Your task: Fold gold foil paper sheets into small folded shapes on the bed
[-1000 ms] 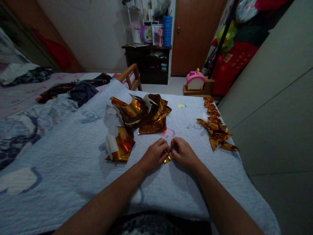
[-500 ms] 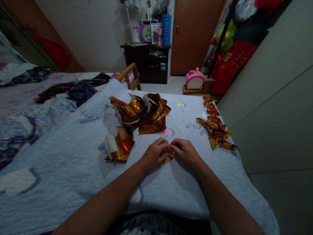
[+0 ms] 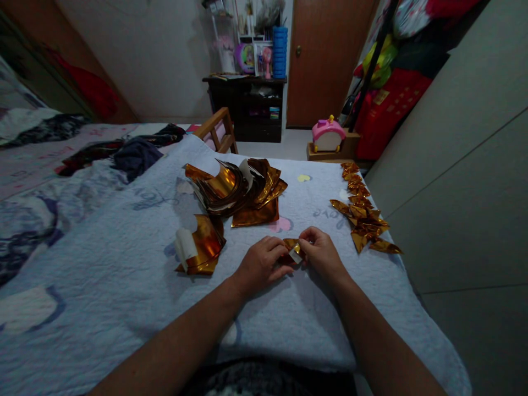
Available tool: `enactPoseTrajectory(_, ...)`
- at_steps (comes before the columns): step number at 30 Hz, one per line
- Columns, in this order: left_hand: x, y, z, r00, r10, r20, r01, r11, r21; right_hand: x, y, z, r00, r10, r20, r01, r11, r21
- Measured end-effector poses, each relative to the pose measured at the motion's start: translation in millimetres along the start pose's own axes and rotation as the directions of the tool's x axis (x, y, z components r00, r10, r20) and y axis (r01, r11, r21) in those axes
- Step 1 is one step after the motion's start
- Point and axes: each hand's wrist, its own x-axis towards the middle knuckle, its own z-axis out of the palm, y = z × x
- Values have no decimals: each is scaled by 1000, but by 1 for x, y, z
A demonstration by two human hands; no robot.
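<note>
Between my two hands is a small folded piece of gold foil paper, with a pale patch of its underside showing. My left hand grips its left side, thumb below and fingers above. My right hand pinches the upper right edge. Left of my hands, a small curled stack of gold foil sheets rests on the bedspread. Beyond it is a bigger fanned pile of gold foil sheets. Several folded gold foil pieces lie in a row near the right edge.
A pale blue bedspread covers the surface beneath my hands. Dark crumpled clothing lies at the left. Past the far edge are a wooden chair, a pink toy and a dark cabinet. A light panel stands at the right.
The foil piece has been turned and opened somewhat, so its pale underside shows. My right hand has shifted slightly right, and my left fingers have spread along the piece.
</note>
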Motion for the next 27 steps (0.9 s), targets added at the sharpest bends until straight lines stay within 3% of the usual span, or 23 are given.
enactPoseTrajectory(8, -3, -1, 6, 990, -40, -136, 44, 999, 28, -1, -7, 4, 990, 127, 60, -138, 959, 246)
enactPoseTrajectory(13, -2, -1, 3, 990, 16, -144, -6, 998, 67, -2, -10, 2, 990, 119, 79, -136, 958, 251)
enactPoseTrajectory(21, -1, -3, 0, 911, -10, -413, 58, 993, 104, -2, -7, 1, 990, 91, 105, -107, 980, 168)
enactPoseTrajectory(27, 0, -4, -1, 954, 6, -300, 28, 994, 107, 1, -1, 1, 989, 63, 137, -81, 988, 128)
